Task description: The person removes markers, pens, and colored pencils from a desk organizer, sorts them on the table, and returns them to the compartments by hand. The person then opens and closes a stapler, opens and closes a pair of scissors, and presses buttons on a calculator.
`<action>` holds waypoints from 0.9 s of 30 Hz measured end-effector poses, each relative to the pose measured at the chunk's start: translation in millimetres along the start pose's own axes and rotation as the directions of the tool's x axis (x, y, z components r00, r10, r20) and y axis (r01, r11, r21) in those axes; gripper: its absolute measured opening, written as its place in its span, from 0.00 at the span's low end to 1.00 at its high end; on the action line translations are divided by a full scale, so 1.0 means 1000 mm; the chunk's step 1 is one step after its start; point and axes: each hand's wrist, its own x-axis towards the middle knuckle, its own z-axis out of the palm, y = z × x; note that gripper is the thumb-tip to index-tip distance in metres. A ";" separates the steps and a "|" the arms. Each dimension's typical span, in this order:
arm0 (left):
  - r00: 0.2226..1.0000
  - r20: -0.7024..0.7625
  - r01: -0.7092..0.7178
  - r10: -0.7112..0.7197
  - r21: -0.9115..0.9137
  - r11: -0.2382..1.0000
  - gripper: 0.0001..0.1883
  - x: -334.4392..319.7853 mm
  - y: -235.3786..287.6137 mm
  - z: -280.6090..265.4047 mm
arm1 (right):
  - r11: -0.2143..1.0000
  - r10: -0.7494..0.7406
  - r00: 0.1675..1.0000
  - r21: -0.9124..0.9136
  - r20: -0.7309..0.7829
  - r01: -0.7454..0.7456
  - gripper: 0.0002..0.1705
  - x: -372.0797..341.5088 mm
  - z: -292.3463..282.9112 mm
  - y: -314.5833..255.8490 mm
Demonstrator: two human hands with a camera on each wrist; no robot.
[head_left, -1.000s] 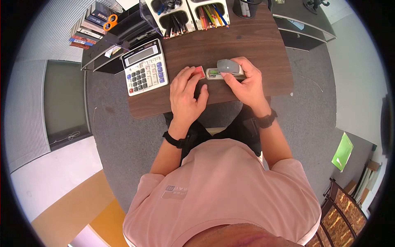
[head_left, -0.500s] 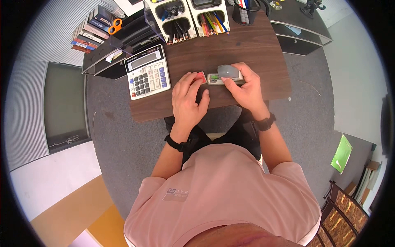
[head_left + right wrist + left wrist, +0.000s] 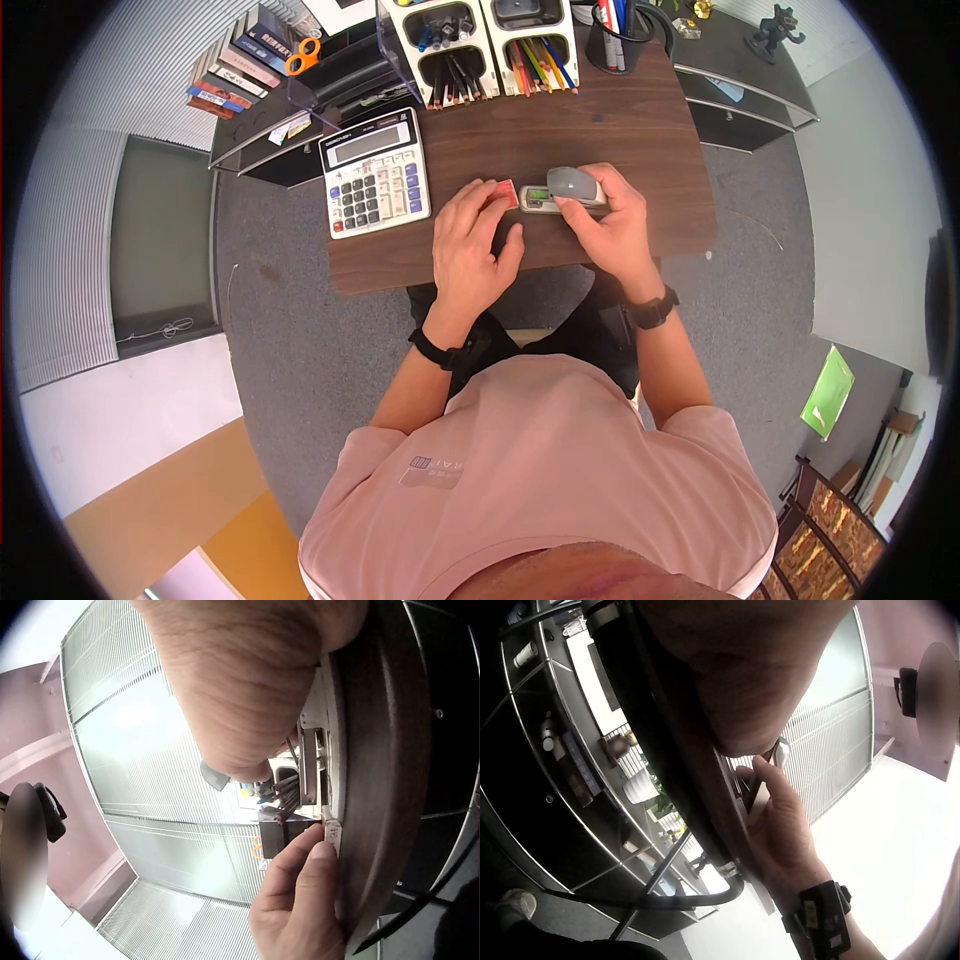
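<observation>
On the desk in the head view lies a stapler (image 3: 571,183), its rounded grey top raised off the pale base, with a green part showing inside the front end. My right hand (image 3: 618,226) holds it, thumb at the near side and fingers behind the grey top. Just left of the stapler's front end is a small red box (image 3: 508,193). The fingertips of my left hand (image 3: 472,250) rest at this box, while the thumb stands apart from it. In the right wrist view the stapler's opened metal channel (image 3: 308,765) shows beneath my right hand.
A large calculator (image 3: 375,180) lies on the desk (image 3: 480,140) left of my left hand. Behind stand white organizers (image 3: 492,75) holding pencils and pens, plus a black mesh pen cup (image 3: 612,50). The desk's near edge runs under my wrists.
The head view has shifted, so the desk and everything on it appear lower and farther right. Both hands keep nearly the same places at the stapler and the red box.
</observation>
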 end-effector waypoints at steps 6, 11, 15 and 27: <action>1.000 0.000 0.005 -0.005 -0.009 1.000 0.19 0.000 -0.001 0.000 | 1.000 -0.008 1.000 -0.009 0.002 0.008 0.17 0.000 0.000 0.003; 1.000 0.003 0.003 -0.003 -0.006 1.000 0.19 0.000 -0.001 0.000 | 1.000 -0.013 1.000 -0.004 0.000 0.013 0.17 0.000 0.001 0.003; 1.000 0.010 0.012 -0.012 -0.002 1.000 0.19 -0.001 -0.001 0.000 | 1.000 -0.003 1.000 -0.005 0.001 0.003 0.17 0.000 0.000 0.002; 1.000 -0.002 0.003 -0.003 -0.006 1.000 0.19 0.001 0.000 -0.001 | 1.000 -0.003 1.000 -0.022 -0.005 0.002 0.17 0.000 0.000 0.000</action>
